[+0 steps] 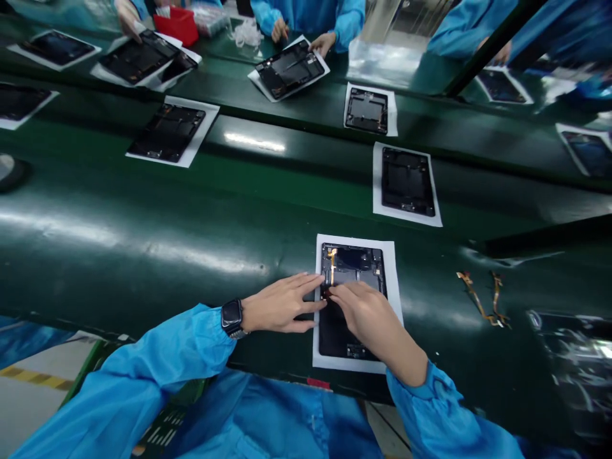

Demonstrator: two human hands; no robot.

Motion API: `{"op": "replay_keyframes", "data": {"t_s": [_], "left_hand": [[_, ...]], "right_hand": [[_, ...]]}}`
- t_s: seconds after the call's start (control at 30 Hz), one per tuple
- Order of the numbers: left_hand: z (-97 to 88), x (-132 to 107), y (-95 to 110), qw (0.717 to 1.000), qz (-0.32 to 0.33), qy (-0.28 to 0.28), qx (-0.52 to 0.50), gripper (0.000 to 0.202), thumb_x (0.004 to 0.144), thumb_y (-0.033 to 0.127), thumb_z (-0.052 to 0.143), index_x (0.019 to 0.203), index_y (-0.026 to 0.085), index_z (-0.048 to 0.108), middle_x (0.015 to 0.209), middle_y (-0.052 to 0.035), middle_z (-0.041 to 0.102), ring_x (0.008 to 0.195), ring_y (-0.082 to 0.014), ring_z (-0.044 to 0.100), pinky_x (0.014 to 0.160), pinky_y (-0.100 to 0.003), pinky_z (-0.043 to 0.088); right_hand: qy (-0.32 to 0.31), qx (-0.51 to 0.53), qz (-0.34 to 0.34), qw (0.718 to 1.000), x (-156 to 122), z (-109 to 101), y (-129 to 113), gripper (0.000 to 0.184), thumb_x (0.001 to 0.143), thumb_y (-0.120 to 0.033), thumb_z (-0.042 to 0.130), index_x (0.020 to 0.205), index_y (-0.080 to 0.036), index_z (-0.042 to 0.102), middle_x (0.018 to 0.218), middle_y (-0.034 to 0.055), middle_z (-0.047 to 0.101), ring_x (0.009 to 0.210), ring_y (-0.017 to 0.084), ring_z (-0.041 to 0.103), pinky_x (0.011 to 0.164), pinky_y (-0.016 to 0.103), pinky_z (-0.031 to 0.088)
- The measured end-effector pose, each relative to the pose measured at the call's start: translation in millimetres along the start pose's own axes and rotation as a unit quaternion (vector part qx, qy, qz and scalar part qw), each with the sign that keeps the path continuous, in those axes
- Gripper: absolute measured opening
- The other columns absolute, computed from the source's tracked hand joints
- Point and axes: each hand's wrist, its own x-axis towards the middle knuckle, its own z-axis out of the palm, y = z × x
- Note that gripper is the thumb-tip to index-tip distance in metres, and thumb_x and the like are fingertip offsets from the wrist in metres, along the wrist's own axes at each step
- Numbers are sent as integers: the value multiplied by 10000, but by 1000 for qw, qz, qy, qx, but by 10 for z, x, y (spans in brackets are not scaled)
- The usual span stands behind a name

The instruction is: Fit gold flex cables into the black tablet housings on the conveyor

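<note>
An open black tablet chassis (356, 268) lies on a white sheet (392, 274) on the green belt right in front of me. A thin orange flex cable (331, 264) runs down its left side. My left hand (282, 305) lies flat with fingers stretched out, fingertips at the chassis's left edge. A smartwatch (232, 317) sits on that wrist. My right hand (366, 312) rests on the chassis, fingers drawn together and pressing at the lower end of the flex cable.
Loose orange flex cables (480, 299) lie on the belt (143, 242) to the right. More chassis on white sheets (406, 183) (367, 109) (168, 131) ride further along. Co-workers in blue sleeves handle another chassis (289, 68) across the belt, near a red bin (178, 25).
</note>
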Motion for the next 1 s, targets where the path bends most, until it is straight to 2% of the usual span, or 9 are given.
{"op": "replay_keyframes", "data": {"t_s": [0.17, 0.43, 0.53, 0.6, 0.67, 0.77, 0.83, 0.9, 1.0], "left_hand": [[16, -16, -1, 1000, -1, -5, -2, 431, 928, 388, 576, 1292, 158, 573, 1535, -195, 313, 1397, -353, 364, 1157, -508, 320], [33, -18, -11, 1000, 0, -5, -16, 441, 907, 390, 607, 1277, 152, 574, 1539, -193, 307, 1409, -344, 347, 1158, -511, 319], [3, -34, -10, 1000, -3, 3, -22, 451, 928, 437, 570, 1285, 163, 573, 1516, -185, 357, 1375, -327, 404, 1143, -507, 343], [-44, 6, -35, 999, -19, 24, -39, 432, 946, 437, 543, 1294, 183, 569, 1449, -152, 465, 1306, -283, 489, 1105, -455, 404], [-103, 135, -108, 995, -55, 66, -51, 345, 968, 386, 514, 1248, 202, 599, 1335, -105, 576, 1225, -231, 550, 1049, -390, 455], [-182, 525, -311, 982, -156, 104, -6, 254, 962, 320, 519, 1152, 191, 628, 1239, -91, 613, 1188, -220, 548, 1028, -377, 451], [-213, 852, -467, 971, -223, 77, 43, 268, 914, 302, 589, 1142, 161, 608, 1213, -119, 606, 1171, -254, 546, 1015, -406, 442], [-220, 1142, -597, 963, -258, 36, 69, 276, 866, 273, 638, 1105, 143, 597, 1105, -130, 637, 1067, -273, 596, 934, -406, 473], [-195, 1389, -699, 964, -253, -8, 76, 84, 846, 245, 633, 891, 177, 615, 856, -71, 665, 857, -243, 646, 774, -332, 493]], "right_hand": [[10, -33, 13, 999, -73, 47, 13, 227, 900, -35, 455, 882, -185, 625, 808, 82, 688, 719, 238, 635, 683, 357, 464], [2, -59, 14, 998, 63, 137, -156, 234, 880, -16, 435, 877, -148, 628, 759, 91, 666, 699, 250, 624, 677, 371, 463], [43, 8, 30, 999, -7, 149, -76, 216, 911, -68, 452, 922, -162, 646, 832, 96, 699, 754, 249, 646, 721, 378, 487], [110, 113, 81, 984, -93, 157, 27, 187, 936, -141, 486, 992, -195, 656, 937, 85, 719, 842, 243, 664, 784, 387, 509], [222, 251, 174, 926, -171, 187, 148, 163, 940, -217, 524, 1031, -220, 659, 981, 73, 721, 895, 232, 673, 814, 389, 529], [380, 445, 291, 757, -207, 260, 333, 157, 909, -308, 562, 967, -196, 655, 836, 63, 702, 717, 199, 666, 632, 335, 549], [419, 539, 300, 666, -181, 278, 455, 179, 878, -348, 546, 877, -186, 621, 754, 42, 653, 602, 170, 620, 496, 286, 497], [416, 576, 284, 644, -150, 242, 577, 204, 855, -378, 496, 789, -197, 563, 700, 18, 590, 567, 158, 590, 446, 263, 457], [418, 540, 275, 677, -142, 133, 776, 242, 845, -415, 449, 729, -211, 510, 639, -3, 523, 535, 155, 561, 429, 262, 447]]}}
